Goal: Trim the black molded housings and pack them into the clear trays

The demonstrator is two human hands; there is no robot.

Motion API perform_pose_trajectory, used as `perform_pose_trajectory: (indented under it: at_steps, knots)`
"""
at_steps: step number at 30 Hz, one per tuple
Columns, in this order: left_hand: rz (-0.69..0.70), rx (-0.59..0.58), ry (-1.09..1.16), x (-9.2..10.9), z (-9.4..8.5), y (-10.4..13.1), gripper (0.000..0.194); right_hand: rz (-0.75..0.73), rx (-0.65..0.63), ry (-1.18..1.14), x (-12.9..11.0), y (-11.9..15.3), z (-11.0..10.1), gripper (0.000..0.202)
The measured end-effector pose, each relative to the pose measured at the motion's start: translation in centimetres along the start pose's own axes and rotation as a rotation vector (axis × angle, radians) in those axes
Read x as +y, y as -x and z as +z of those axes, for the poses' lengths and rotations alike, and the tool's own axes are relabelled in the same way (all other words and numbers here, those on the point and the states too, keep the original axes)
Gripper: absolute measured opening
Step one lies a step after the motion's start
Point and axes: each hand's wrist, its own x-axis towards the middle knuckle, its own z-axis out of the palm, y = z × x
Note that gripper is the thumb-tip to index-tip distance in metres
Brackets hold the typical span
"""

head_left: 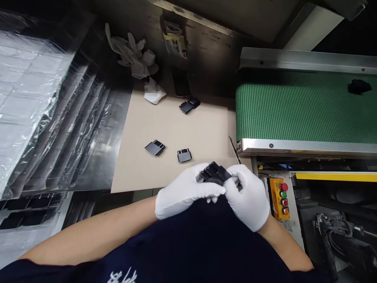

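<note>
Both my hands wear white gloves and meet close to my body, above the near edge of a beige board [167, 125]. A small black plastic part [216, 173] with notched slots is pinched between them. My left hand [190, 188] is closed on its left end, thumb along the near side. The fingers of my right hand [247, 194] grip its right end. On the board lie similar black parts: one at the left [155, 147], another in the middle [184, 155], and a joined-looking pair [189, 105] farther back.
A green conveyor belt [294, 110] runs off to the right, carrying a dark piece [359, 87]. Below it sits a yellow button box [280, 198]. Stacked plastic-wrapped trays [32, 86] fill the left. Loose white gloves [134, 55], crumpled white paper [154, 91] and a dark phone-like slab [181, 84] lie behind.
</note>
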Motion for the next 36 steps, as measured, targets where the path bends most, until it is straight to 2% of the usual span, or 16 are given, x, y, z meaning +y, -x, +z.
perform_pose_trajectory:
  at_steps: [3, 7, 9, 13, 17, 19, 23, 27, 30, 33, 36]
  knots:
    - [-0.005, 0.010, -0.016, 0.5, 0.3, 0.1, 0.022, 0.162, -0.050, -0.162, 0.0, 0.0, 0.1, 0.008]
    - [0.023, -0.045, 0.002, 0.9, 0.7, 0.0, 0.023, 0.349, -0.160, -0.551, 0.4, -0.1, 0.2, 0.011]
    - [0.016, -0.039, 0.014, 1.0, 0.8, 0.0, 0.034, 0.402, -0.223, -0.730, 0.7, -0.2, 0.4, 0.017]
    - [0.004, -0.016, 0.030, 0.6, 0.5, -0.1, 0.075, 0.484, -0.325, -1.011, 0.9, -0.4, 0.9, 0.031]
    - [0.012, -0.155, 0.085, 0.2, -0.1, -0.6, 0.073, 0.472, -0.414, -1.166, 1.0, -0.4, 1.5, 0.040]
    - [0.013, -0.154, 0.104, 0.2, -0.4, -0.9, 0.070, 0.476, -0.452, -1.190, 1.1, -0.3, 1.7, 0.041]
    - [0.041, -0.027, 0.017, 0.1, -0.9, -1.4, 0.066, 0.484, -0.510, -1.169, 1.5, 0.1, 1.9, 0.038]
    - [0.113, -0.016, -0.068, -0.1, -1.0, -1.8, 0.048, 0.502, -0.618, -1.261, 1.6, 0.4, 2.1, 0.038]
    - [0.085, 0.005, -0.064, -0.1, -0.6, -1.8, 0.034, 0.528, -0.669, -1.300, 2.0, 0.6, 2.4, 0.038]
    - [0.049, 0.039, -0.043, -0.2, 0.0, -1.6, 0.041, 0.440, -0.657, -1.161, 2.4, 0.9, 2.1, 0.045]
    - [0.065, -0.100, 0.037, -0.1, 0.5, -1.4, 0.036, 0.374, -0.540, -0.906, 2.5, 1.2, 1.1, 0.042]
